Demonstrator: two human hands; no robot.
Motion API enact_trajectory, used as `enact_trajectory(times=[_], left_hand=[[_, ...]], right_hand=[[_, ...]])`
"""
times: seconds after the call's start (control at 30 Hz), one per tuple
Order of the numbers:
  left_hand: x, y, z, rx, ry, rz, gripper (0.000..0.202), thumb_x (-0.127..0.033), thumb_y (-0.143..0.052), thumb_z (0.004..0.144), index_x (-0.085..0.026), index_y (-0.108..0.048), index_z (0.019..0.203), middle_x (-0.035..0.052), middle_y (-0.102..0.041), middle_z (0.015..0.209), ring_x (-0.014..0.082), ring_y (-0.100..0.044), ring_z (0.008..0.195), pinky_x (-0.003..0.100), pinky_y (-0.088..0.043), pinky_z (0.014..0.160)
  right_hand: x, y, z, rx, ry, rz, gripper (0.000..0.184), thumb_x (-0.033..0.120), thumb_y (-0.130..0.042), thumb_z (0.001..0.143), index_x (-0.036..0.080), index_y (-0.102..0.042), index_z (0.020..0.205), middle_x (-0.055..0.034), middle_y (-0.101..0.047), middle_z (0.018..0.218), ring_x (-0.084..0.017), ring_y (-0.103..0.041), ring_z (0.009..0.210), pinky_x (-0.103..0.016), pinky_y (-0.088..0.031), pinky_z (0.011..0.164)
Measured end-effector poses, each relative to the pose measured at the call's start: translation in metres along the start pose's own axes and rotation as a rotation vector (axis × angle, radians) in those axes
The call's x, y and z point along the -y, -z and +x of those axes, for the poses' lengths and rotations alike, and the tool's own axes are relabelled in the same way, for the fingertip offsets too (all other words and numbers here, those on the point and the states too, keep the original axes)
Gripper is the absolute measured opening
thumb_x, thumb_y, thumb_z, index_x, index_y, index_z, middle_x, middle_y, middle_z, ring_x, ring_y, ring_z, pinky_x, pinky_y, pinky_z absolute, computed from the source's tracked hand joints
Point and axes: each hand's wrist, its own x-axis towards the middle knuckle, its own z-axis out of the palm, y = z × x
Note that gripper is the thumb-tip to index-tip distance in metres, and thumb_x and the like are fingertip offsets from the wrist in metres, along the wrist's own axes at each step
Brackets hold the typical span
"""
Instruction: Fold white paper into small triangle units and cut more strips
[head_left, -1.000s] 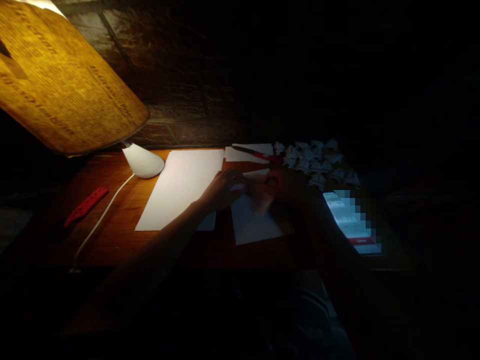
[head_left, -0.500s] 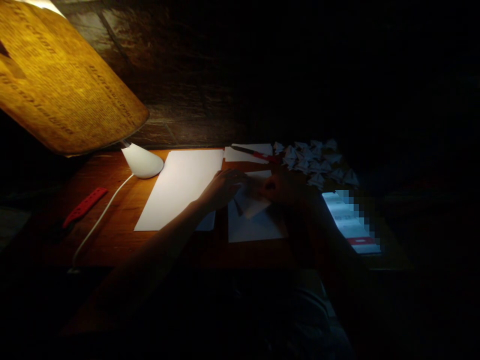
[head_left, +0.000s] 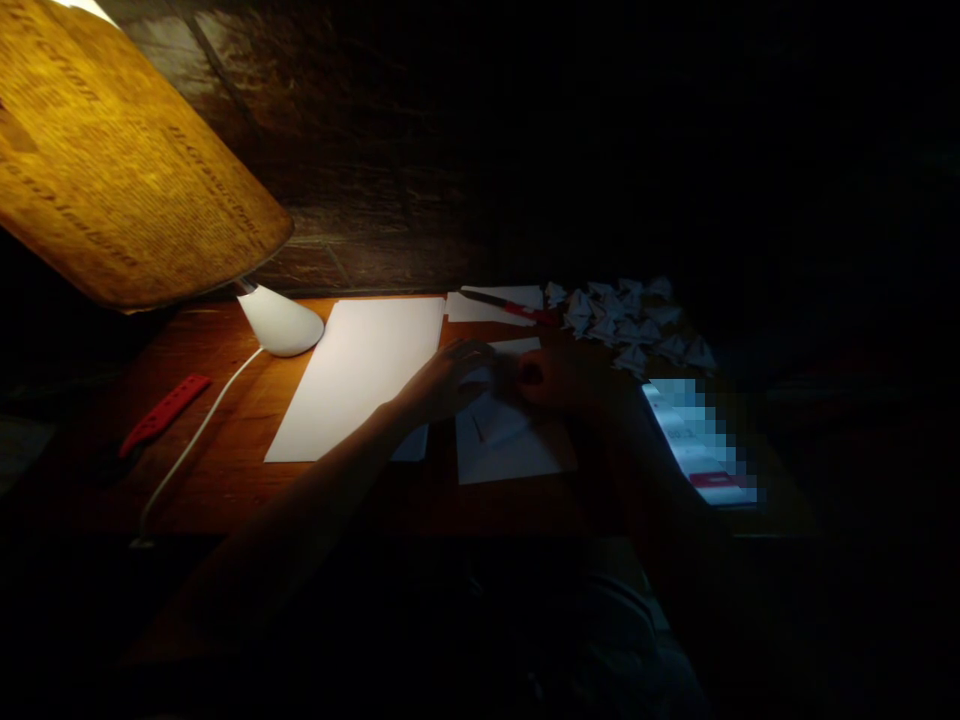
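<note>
Both hands are in shadow over a white sheet of paper lying on the wooden table. My left hand has its fingers bent over a small piece of folded paper, at its left side. From the right, my right hand is closed, thumb and forefinger pinched at the same paper's far right edge. Dim light and the fingers hide most of the folded paper's shape. Right of my right hand lie several small folded paper pieces in a cluster.
A stack of white paper lies left of the hands. Behind is a smaller paper stack with a red-handled knife on it. A lamp stands left, near a red-handled tool. A lit phone lies right.
The small paper between my hands stood out towards me before; now it lies mostly under the fingers. My right hand has shifted slightly left.
</note>
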Motion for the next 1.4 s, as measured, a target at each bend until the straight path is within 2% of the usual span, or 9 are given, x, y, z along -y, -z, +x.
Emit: enact_trajectory(times=[0.17, 0.3, 0.47, 0.73, 0.83, 0.97, 1.07, 1.23, 1.4], left_hand=[[-0.002, 0.0, 0.0, 0.037, 0.012, -0.002, 0.035, -0.016, -0.064, 0.095, -0.019, -0.07, 0.13, 0.0134, -0.068, 0.138, 0.0286, -0.063, 0.131, 0.053, -0.058, 0.11], [-0.004, 0.002, -0.001, 0.068, 0.023, 0.007, 0.038, -0.017, -0.065, 0.094, -0.018, -0.068, 0.132, 0.0152, -0.065, 0.14, 0.0302, -0.061, 0.134, 0.053, -0.057, 0.112], [-0.006, 0.004, -0.003, 0.087, 0.003, -0.001, 0.046, -0.029, -0.073, 0.094, -0.02, -0.063, 0.138, 0.0172, -0.061, 0.143, 0.033, -0.059, 0.135, 0.055, -0.056, 0.111], [-0.009, 0.006, -0.005, 0.106, -0.005, 0.039, 0.051, -0.033, -0.072, 0.097, -0.022, -0.057, 0.145, 0.016, -0.058, 0.149, 0.0335, -0.057, 0.138, 0.057, -0.054, 0.114], [-0.011, 0.003, -0.008, 0.167, 0.0, 0.074, 0.058, -0.037, -0.069, 0.101, -0.02, -0.05, 0.152, 0.0193, -0.052, 0.158, 0.0356, -0.051, 0.148, 0.057, -0.049, 0.12], [-0.012, -0.002, -0.015, 0.261, -0.009, 0.142, 0.072, -0.047, -0.057, 0.107, -0.01, -0.033, 0.164, 0.0278, -0.031, 0.174, 0.0396, -0.029, 0.164, 0.059, -0.035, 0.13], [-0.011, -0.003, -0.019, 0.295, -0.026, 0.181, 0.073, -0.048, -0.046, 0.112, -0.009, -0.022, 0.168, 0.0275, -0.022, 0.177, 0.0366, -0.018, 0.168, 0.059, -0.027, 0.133], [-0.012, -0.001, -0.02, 0.307, -0.037, 0.219, 0.079, -0.054, -0.041, 0.112, -0.008, -0.016, 0.171, 0.0274, -0.019, 0.178, 0.0349, -0.014, 0.169, 0.057, -0.023, 0.135], [-0.013, -0.001, -0.019, 0.305, -0.055, 0.235, 0.07, -0.049, -0.04, 0.114, -0.011, -0.023, 0.17, 0.0243, -0.019, 0.179, 0.0349, -0.015, 0.168, 0.058, -0.024, 0.135]], right_hand=[[0.005, 0.003, -0.003, 0.035, 0.005, -0.01, 0.021, 0.039, -0.076, 0.087, 0.019, -0.077, 0.095, -0.0062, -0.079, 0.095, -0.017, -0.064, 0.077, -0.028, -0.038, 0.067], [0.012, 0.007, -0.006, 0.063, -0.005, -0.06, 0.021, 0.04, -0.076, 0.088, 0.019, -0.077, 0.094, -0.0057, -0.079, 0.095, -0.017, -0.063, 0.075, -0.029, -0.035, 0.065], [0.017, 0.011, -0.006, 0.078, -0.023, -0.113, 0.022, 0.04, -0.078, 0.086, 0.02, -0.078, 0.095, -0.0056, -0.079, 0.095, -0.017, -0.063, 0.076, -0.029, -0.033, 0.065], [0.022, 0.016, -0.01, 0.091, -0.053, -0.113, 0.024, 0.044, -0.076, 0.088, 0.02, -0.077, 0.092, -0.005, -0.078, 0.091, -0.016, -0.061, 0.073, -0.03, -0.032, 0.065], [0.016, 0.01, -0.008, 0.076, -0.024, -0.068, 0.02, 0.04, -0.077, 0.087, 0.02, -0.076, 0.091, -0.0038, -0.077, 0.09, -0.016, -0.06, 0.072, -0.029, -0.033, 0.064], [0.005, -0.001, -0.004, 0.048, 0.0, -0.012, 0.026, 0.043, -0.083, 0.082, 0.02, -0.073, 0.086, -0.0022, -0.074, 0.082, -0.016, -0.059, 0.07, -0.029, -0.032, 0.062], [0.004, -0.002, -0.004, 0.035, 0.0, 0.009, 0.027, 0.044, -0.084, 0.08, 0.021, -0.071, 0.084, -0.0009, -0.073, 0.079, -0.016, -0.059, 0.069, -0.028, -0.032, 0.062], [0.011, 0.004, -0.005, 0.068, -0.01, -0.011, 0.024, 0.04, -0.083, 0.08, 0.02, -0.07, 0.082, -0.0008, -0.072, 0.078, -0.015, -0.057, 0.068, -0.028, -0.03, 0.061], [0.009, 0.002, -0.007, 0.054, -0.011, -0.015, 0.026, 0.042, -0.083, 0.082, 0.02, -0.071, 0.088, -0.0018, -0.075, 0.083, -0.015, -0.059, 0.07, -0.027, -0.03, 0.062]])
